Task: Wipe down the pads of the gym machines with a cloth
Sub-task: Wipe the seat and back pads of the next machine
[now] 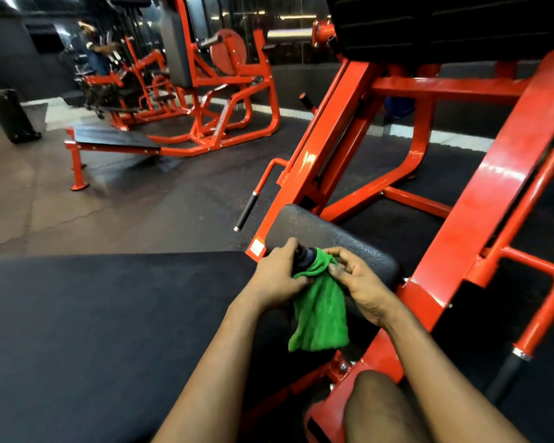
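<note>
view: head-worn, wide-angle | faces: forward and down | near: left hand (277, 276), right hand (363, 284) and cloth (320, 311) close below, centre; pad (330, 238) just beyond | right: orange frame (480, 199) close | far left: second machine (227, 52)

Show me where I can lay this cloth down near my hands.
The wide black pad beside the left hand is bare, out to the floor. The small pad has bare room at its far end. Crowded: around the cloth, between the right hand and the orange frame.
</note>
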### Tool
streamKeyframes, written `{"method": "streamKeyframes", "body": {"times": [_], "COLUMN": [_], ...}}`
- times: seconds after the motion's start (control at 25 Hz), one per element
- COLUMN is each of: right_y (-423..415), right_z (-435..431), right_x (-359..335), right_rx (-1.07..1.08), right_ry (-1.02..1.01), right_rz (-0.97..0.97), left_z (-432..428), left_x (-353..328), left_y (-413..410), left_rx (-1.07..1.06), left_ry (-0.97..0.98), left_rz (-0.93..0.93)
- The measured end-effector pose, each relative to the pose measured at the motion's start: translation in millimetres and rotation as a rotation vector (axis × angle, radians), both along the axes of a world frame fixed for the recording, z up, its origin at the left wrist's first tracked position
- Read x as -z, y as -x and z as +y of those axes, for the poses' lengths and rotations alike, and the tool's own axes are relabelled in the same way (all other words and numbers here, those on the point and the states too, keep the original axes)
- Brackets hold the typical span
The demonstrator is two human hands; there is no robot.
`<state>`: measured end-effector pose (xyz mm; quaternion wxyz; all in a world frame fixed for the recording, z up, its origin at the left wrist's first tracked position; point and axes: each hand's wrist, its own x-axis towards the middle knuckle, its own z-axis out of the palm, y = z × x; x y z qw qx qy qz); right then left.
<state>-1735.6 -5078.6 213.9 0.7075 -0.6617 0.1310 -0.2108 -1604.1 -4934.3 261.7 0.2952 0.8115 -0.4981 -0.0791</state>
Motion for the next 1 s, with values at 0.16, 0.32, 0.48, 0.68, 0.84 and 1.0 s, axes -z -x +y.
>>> {"method": "streamKeyframes", "body": {"times": [0.16, 0.32, 0.48, 0.68, 0.84, 1.0], "right_y": [8.6, 10.1, 5.2, 18.5, 28.3, 24.8], "right_z": [-3.7, -27.6, -82.9, -161.1, -240.8, -270.9], "right_x": [2.4, 18.8, 52.5, 79.3, 101.6, 121.5], "right_rx": [0.032, 0.206, 0.547, 0.884, 0.872, 0.846], "right_ry": [-0.058, -0.016, 0.047, 0.446, 1.078, 1.362], "right_rz": [0.136, 0.302, 0.384, 0.589, 0.784, 0.9], "left_z": [2.9, -8.2, -33.7, -83.9, -151.3, -244.3], "left_x": [-11.6, -5.7, 14.0, 42.9, 58.1, 95.6], "left_y": [0.3, -5.9, -10.1, -19.4, -26.5, -15.3], "left_rx": [-0.071, -0.38, -0.547, -0.605, -0.617, -0.238], "left_ry": [-0.092, -0.112, -0.06, 0.03, 0.035, 0.055], "left_rz": [-0.037, -0.002, 0.098, 0.132, 0.157, 0.284]}}
